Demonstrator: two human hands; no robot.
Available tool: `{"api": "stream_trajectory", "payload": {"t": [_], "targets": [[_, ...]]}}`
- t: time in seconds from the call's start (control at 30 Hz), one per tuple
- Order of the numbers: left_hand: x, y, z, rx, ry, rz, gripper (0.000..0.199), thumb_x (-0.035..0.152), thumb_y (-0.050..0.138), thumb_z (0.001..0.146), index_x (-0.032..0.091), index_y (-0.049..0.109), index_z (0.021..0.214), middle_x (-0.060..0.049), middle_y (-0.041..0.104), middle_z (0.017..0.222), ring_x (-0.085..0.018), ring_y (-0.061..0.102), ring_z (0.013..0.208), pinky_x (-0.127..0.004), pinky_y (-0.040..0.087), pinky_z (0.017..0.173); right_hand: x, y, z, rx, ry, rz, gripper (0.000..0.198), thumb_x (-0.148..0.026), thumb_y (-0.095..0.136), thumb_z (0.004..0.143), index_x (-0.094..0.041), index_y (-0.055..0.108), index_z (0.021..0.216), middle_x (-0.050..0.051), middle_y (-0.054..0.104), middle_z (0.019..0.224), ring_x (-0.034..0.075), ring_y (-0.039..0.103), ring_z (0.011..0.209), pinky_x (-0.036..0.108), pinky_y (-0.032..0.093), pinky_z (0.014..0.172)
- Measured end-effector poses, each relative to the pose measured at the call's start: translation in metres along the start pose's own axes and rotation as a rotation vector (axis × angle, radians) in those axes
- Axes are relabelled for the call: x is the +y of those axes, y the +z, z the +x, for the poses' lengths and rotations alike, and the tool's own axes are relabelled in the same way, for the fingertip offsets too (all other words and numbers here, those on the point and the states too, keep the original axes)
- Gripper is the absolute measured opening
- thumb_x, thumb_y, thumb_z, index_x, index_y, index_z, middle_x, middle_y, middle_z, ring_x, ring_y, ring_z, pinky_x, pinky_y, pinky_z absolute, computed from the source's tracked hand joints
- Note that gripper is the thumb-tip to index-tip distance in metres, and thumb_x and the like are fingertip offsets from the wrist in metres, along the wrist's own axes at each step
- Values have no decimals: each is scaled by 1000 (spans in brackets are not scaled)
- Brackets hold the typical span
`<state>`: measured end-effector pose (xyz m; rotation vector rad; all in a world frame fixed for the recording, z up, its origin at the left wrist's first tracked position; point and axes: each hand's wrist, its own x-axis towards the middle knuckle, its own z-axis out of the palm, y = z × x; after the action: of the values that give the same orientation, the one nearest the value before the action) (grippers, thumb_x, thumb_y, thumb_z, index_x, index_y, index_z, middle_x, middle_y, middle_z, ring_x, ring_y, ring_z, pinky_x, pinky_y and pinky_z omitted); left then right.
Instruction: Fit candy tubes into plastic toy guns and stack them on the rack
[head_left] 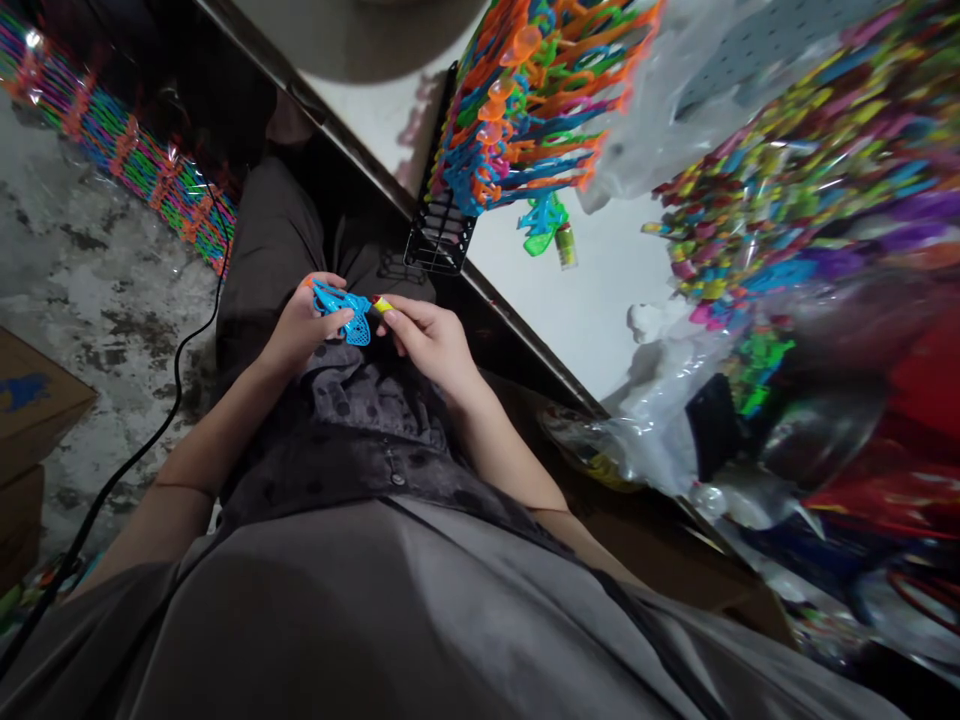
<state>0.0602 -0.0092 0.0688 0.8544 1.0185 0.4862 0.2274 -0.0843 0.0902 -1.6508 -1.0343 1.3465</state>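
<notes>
Over my lap, my left hand (306,325) is closed on a blue plastic piece with a lattice-like, wing-shaped part (357,326). A bit of orange shows at its upper left end. My right hand (431,335) pinches a small yellow tube with a red end (382,305) between thumb and fingers. The tube's red end meets the right side of the blue piece; whether the two are joined I cannot tell. Some of my left fingers are hidden behind the blue piece.
A black wire basket (439,240) on the white table (592,330) holds many orange, blue and green plastic pieces (525,130). Beside it lies a green piece (544,222) with a yellow tube. A colourful heap (810,160) and clear bags (660,400) sit right. A black cable (178,370) crosses the left.
</notes>
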Motion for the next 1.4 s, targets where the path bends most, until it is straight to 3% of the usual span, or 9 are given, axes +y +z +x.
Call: {"api": "stream_trajectory", "payload": {"t": [0.23, 0.57, 0.8, 0.93, 1.03, 1.2, 1.27, 1.4], "targets": [[-2, -2, 3, 15, 57, 104, 36, 13, 65, 68, 18, 48, 99, 4, 51, 76, -6, 51, 59, -17, 42, 56, 4, 0, 4, -76, 16, 60, 48, -60, 49, 87, -20, 60, 111, -1, 57, 68, 7, 39, 47, 22, 33, 45], [-1, -3, 6, 22, 50, 184, 33, 17, 66, 65, 17, 49, 93, 5, 49, 72, -6, 48, 60, -19, 41, 59, 2, -6, 5, -148, -94, -163, 57, -64, 42, 88, -14, 67, 98, -2, 50, 60, 9, 42, 55, 24, 37, 57], [4, -3, 10, -59, 36, 168, 40, 24, 71, 62, 18, 50, 95, 7, 48, 69, -6, 47, 59, -18, 38, 57, 1, -4, 4, -176, -81, -213, 48, -56, 38, 92, -18, 64, 104, -2, 55, 63, 11, 48, 58, 24, 42, 63], [10, 0, 19, -163, 24, 66, 53, 19, 73, 60, 19, 48, 107, 1, 58, 87, -10, 57, 76, -23, 46, 72, 12, -31, -6, -176, -14, -108, 38, -48, 42, 92, -18, 60, 107, 0, 61, 76, 11, 54, 66, 23, 46, 66], [10, -16, 32, -99, 32, -70, 52, 15, 73, 61, 21, 50, 108, -5, 59, 103, -16, 59, 96, -28, 48, 86, 25, -77, -18, 3, 51, -48, 33, -47, 50, 88, -18, 61, 97, 1, 62, 80, 11, 55, 70, 24, 47, 67], [-7, -70, 61, 59, -21, -235, 38, 16, 71, 67, 21, 56, 102, -6, 62, 101, -18, 60, 94, -33, 50, 85, 51, -161, -17, 595, 112, -188, 25, -38, 47, 87, -17, 61, 87, 1, 58, 74, 11, 53, 68, 25, 45, 66], [-15, -85, 70, 72, -25, -318, 36, 19, 72, 68, 23, 58, 100, -5, 64, 99, -17, 61, 91, -33, 51, 84, 59, -177, -1, 754, 109, -270, 24, -33, 42, 89, -17, 59, 85, 3, 59, 79, 13, 54, 74, 28, 46, 74], [-23, -96, 76, 71, 27, -434, 33, 28, 73, 71, 27, 60, 102, -3, 65, 100, -16, 61, 94, -33, 51, 85, 62, -182, 43, 870, 31, -466, 19, -27, 41, 88, -17, 55, 80, 8, 59, 91, 18, 54, 95, 36, 41, 95]]}}
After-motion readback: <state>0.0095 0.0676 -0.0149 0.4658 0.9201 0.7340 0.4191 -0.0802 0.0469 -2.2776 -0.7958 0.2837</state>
